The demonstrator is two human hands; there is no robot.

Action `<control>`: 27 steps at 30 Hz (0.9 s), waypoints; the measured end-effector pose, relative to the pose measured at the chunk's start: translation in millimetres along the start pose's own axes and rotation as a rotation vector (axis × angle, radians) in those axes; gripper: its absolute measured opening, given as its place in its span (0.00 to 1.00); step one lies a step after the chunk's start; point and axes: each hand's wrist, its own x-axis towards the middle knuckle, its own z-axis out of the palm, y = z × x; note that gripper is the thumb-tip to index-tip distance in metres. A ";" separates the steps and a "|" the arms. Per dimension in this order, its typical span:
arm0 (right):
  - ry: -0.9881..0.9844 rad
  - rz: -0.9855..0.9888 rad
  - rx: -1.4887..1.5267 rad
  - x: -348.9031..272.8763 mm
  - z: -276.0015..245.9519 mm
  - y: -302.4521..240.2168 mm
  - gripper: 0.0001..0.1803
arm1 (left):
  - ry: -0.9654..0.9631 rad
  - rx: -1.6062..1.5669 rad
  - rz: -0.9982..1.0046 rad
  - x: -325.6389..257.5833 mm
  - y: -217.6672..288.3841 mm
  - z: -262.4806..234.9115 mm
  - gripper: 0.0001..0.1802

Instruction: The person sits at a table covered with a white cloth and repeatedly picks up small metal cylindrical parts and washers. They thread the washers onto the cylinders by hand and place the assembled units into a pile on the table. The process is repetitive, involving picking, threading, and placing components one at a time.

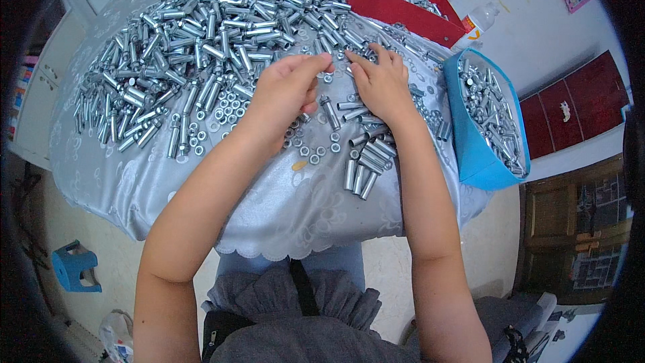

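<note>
My left hand (285, 94) is closed in a pinch over the table, thumb and forefinger together; whatever they may hold is hidden. Beside it my right hand (384, 87) reaches in with fingers apart, the tips among small metal parts, holding nothing I can see. A single anchor bolt (330, 113) lies between the hands. Loose hex nuts (232, 109) are scattered left of my left wrist, and more lie below that hand. Several shiny metal sleeves (369, 161) rest in a bunch by my right forearm. Beyond both hands spreads a big heap of sleeve anchor bolts (222, 20).
A red box (430, 29) holding metal parts stands at the far right, a white bottle (476, 25) beside it. Nearer is a blue box (480, 158) full of bolts. Silvery cloth (269, 212) covers the round table. A blue stool (75, 267) stands on the floor, left.
</note>
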 end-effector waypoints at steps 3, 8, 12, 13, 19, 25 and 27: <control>-0.025 0.087 0.096 3.5 -3.6 3.0 0.13 | 0.004 -0.005 0.011 -0.2 0.0 -0.3 0.13; -0.071 0.211 0.153 6.4 -11.2 6.7 0.10 | 0.012 -0.020 0.029 0.9 -1.2 -1.5 0.12; -0.144 0.250 0.199 7.0 -15.3 10.3 0.11 | -0.002 -0.010 0.033 1.1 -1.8 -2.8 0.13; -0.160 0.245 0.250 7.3 -14.1 14.1 0.11 | 0.005 -0.006 0.030 0.9 -1.3 -2.5 0.13; -0.252 0.257 0.489 6.6 -21.9 25.8 0.12 | 0.022 0.016 0.020 -0.3 0.9 -1.0 0.12; -0.234 0.164 0.418 1.7 -30.1 22.6 0.12 | 0.031 0.056 0.027 -0.9 0.1 1.0 0.12; -0.189 0.154 0.394 -0.1 -29.4 19.2 0.11 | 0.029 0.061 0.029 -0.6 -0.4 1.0 0.12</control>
